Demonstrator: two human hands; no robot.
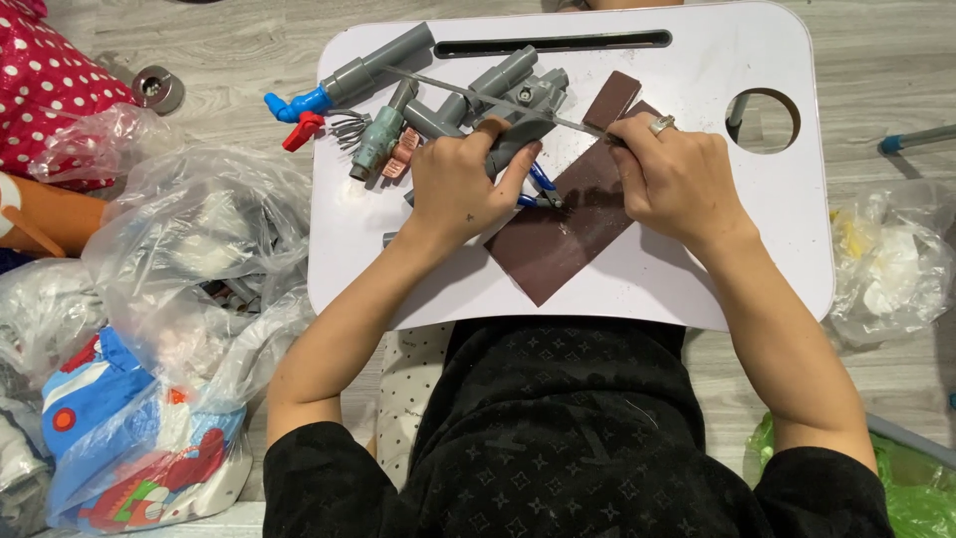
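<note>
My smooth white lap tray (697,269) has bare room toward four o'clock. On it lies a brown sandpaper sheet (573,224). My left hand (460,184) clamps a grey plastic pipe fitting (518,134) at centre; my right hand (677,179) pinches a thin metal saw blade (478,98) running toward ten o'clock.

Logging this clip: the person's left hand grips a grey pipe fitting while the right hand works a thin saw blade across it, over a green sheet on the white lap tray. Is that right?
Not quite: the sheet is dark brown, not green, as the head view shows. The rest holds: the left hand grips the grey pipe fitting, the right hand holds the thin saw blade across it, over the white lap tray.
</note>
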